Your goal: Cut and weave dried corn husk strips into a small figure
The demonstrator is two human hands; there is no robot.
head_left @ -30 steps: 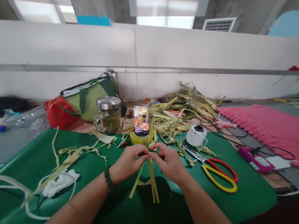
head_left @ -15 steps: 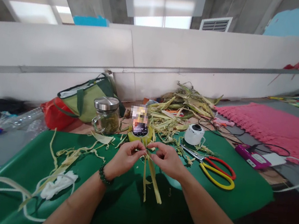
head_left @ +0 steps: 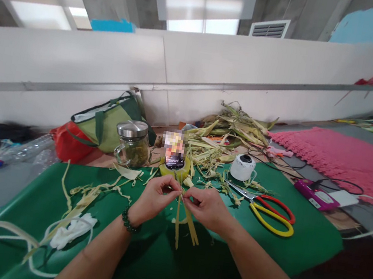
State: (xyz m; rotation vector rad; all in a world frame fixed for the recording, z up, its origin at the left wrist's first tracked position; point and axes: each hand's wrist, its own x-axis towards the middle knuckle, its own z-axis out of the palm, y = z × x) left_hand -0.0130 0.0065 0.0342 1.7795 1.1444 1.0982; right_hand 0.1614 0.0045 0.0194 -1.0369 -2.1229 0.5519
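Note:
Pale yellow corn husk strips (head_left: 190, 225) hang down from between my fingertips, their lower ends loose above the green mat (head_left: 225, 254). My left hand (head_left: 159, 196), with a dark beaded bracelet on its wrist, pinches the top of the strips. Close beside it, my right hand (head_left: 207, 206) pinches the same strips with thumb and forefinger. The exact spot where the fingers meet is too small to make out. Just behind the hands, a phone (head_left: 174, 159) leans upright at a yellow roll of tape (head_left: 181, 171).
Scissors with red and yellow handles (head_left: 272, 214) lie to the right, near a spool of white thread (head_left: 242, 168). A glass jar (head_left: 133, 147) stands behind on the left. Dried husks (head_left: 235, 123) are heaped at the back. A white crumpled tissue (head_left: 73, 231) lies left.
My right fingers have drawn in and closed at the strips beside my left fingertips. The hanging strip ends have swung slightly to the left.

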